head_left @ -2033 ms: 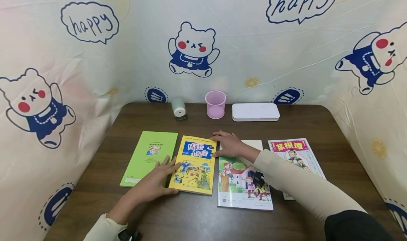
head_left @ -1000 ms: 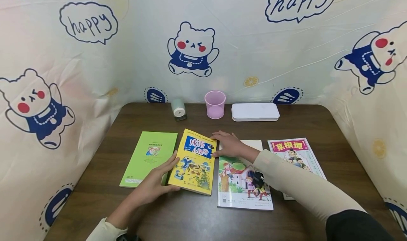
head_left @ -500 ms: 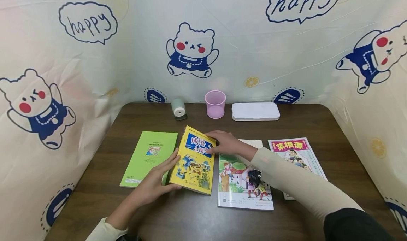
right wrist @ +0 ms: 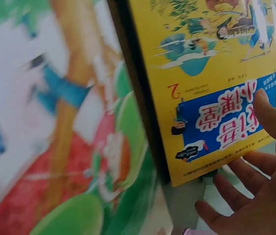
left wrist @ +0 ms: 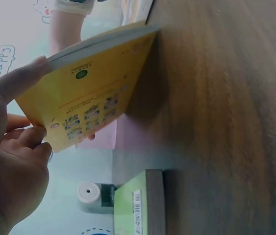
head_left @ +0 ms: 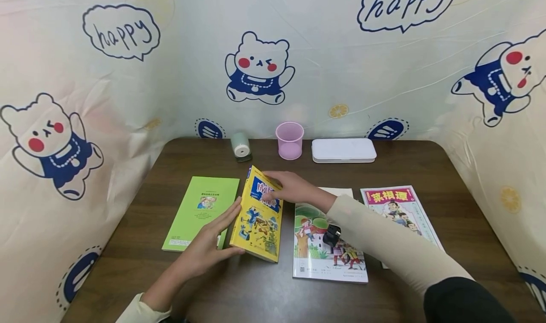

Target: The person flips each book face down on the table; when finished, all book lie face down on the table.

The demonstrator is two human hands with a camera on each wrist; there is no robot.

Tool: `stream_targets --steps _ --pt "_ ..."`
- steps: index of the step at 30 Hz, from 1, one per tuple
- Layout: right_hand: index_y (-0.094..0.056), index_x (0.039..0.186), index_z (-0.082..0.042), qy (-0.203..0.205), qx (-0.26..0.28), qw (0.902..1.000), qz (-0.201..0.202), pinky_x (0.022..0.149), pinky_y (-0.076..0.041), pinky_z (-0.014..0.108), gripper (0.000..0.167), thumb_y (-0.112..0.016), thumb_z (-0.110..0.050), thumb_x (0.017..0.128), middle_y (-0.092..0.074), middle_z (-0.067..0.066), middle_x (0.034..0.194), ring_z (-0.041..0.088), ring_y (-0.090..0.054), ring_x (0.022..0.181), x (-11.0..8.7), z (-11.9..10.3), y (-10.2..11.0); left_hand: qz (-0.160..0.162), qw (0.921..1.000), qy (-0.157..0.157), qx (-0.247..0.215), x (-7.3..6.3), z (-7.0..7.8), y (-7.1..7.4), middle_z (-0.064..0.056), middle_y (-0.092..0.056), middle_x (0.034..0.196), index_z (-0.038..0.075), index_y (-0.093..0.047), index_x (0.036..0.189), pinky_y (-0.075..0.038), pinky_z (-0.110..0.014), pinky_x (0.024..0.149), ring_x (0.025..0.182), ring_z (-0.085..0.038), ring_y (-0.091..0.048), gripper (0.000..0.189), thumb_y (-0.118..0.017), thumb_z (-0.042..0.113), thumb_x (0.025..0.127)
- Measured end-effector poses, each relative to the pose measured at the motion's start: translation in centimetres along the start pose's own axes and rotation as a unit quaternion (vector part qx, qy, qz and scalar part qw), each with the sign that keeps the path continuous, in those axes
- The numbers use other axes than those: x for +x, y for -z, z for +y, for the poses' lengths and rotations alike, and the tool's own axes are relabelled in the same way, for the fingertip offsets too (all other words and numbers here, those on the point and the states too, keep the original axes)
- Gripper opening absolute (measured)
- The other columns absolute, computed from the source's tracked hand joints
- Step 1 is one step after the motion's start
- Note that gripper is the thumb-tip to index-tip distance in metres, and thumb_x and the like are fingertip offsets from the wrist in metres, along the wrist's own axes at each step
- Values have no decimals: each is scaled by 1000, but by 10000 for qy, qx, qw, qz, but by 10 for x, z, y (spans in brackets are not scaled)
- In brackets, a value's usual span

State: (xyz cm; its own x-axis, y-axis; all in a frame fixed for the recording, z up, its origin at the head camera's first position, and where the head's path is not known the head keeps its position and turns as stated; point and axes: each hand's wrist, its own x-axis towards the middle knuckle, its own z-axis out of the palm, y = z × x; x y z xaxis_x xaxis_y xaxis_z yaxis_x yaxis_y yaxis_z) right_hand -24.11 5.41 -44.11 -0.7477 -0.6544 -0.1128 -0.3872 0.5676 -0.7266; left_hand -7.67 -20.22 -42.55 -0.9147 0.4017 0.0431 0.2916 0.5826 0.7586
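While its spine side is raised and its other long side slopes down toward the table [head_left: 239, 297], the yellow book [head_left: 256, 221] is pinched by both hands. The left hand [head_left: 204, 245] lies along the spine, its thumb at the near corner and its fingers curled against the back cover. The right hand [head_left: 294, 189] nips the top end, thumb flat on the front cover and fingers fanned out behind. Whether the lower long side rests on the wood or just clears it, I cannot tell.

It looks like a paperback: probably light, fairly stiff when taken as a block, yet bendy at the covers. The glossy face may slip under a dry thumb, and the loose page side could fan apart if only one cover is caught. The spine and the two ends therefore seem the best places to hold, squeezing both covers together; corners would likely crease first.

The book sits about midway between the table's far and near edges, a little left of centre. Toward the left edge lies a green book [head_left: 200, 223]; just to the right, an illustrated book [head_left: 309, 254] lies partly under the right sleeve, with a pink-titled book [head_left: 392, 200] toward the right edge. Along the far edge stand a grey-green object [head_left: 241, 145], a pink cup [head_left: 290, 143] and a white case [head_left: 343, 151].
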Motion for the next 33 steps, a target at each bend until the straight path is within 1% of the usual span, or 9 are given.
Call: stream_targets --steps 3,6,12,17,20,23,27,31,33 --pt "-39 161 -19 30 118 9999 51 117 -41 46 81 -73 -49 94 -48 6 158 25 -46 146 1 -5 1 95 9998 -147 -23 -1 3 0 4 -20 172 18 -32 163 -25 -15 115 155 -24 -27 101 -89 16 81" --pt "-38 161 -20 94 314 9994 99 116 -41 48 80 -72 -49 95 -48 7 158 26 -44 147 3 -9 1 160 9994 -290 -32 -1 5 1 3 -20 172 16 -34 162 -25 -15 115 154 -26 -28 99 -90 15 80" --pt "-39 160 -18 299 692 9966 334 110 -48 49 78 -71 -50 96 -55 11 152 30 -50 142 5 -16 0 173 9989 -422 -59 -1 10 4 3 -22 172 16 -37 161 -26 -14 115 154 -28 -29 95 -89 14 82" --pt "-42 158 -15 381 922 9936 536 105 -52 42 75 -70 -48 97 -57 9 149 24 -54 138 8 -20 -3 117 9988 -470 30 -1 13 6 3 -21 172 18 -37 161 -26 -13 115 154 -27 -29 95 -89 13 81" --pt "-42 157 -11 461 1147 9906 584 106 -52 41 72 -68 -45 99 -55 9 151 24 -55 137 9 -22 -5 82 9983 -559 157 -1 16 8 5 -20 172 18 -36 161 -26 -13 115 154 -26 -29 97 -89 12 80" --pt "-41 157 -8 527 1406 9870 578 108 -50 41 69 -66 -41 101 -54 11 152 25 -55 137 11 -23 -6 59 9971 -689 303 -1 17 11 6 -19 172 17 -36 162 -26 -12 115 154 -25 -29 98 -89 9 80" --pt "-39 157 -4 608 1814 9801 519 111 -47 42 66 -63 -34 104 -52 15 153 31 -53 139 13 -24 -8 -8 9951 -900 409 0 18 15 1 -20 173 14 -36 161 -26 -12 115 154 -26 -29 95 -88 7 81" --pt "-36 156 1 586 2302 9701 508 112 -46 42 64 -62 -26 104 -50 19 154 35 -50 142 16 -25 -10 -136 9928 -1111 432 3 18 18 -6 -22 172 9 -39 160 -26 -12 115 154 -26 -30 90 -86 7 84" --pt "-36 156 2 538 2577 9634 510 113 -45 42 63 -63 -22 104 -49 21 154 36 -49 142 16 -26 -10 -197 9921 -1165 421 4 19 19 -7 -23 172 9 -40 159 -26 -12 115 154 -25 -30 88 -86 7 84"
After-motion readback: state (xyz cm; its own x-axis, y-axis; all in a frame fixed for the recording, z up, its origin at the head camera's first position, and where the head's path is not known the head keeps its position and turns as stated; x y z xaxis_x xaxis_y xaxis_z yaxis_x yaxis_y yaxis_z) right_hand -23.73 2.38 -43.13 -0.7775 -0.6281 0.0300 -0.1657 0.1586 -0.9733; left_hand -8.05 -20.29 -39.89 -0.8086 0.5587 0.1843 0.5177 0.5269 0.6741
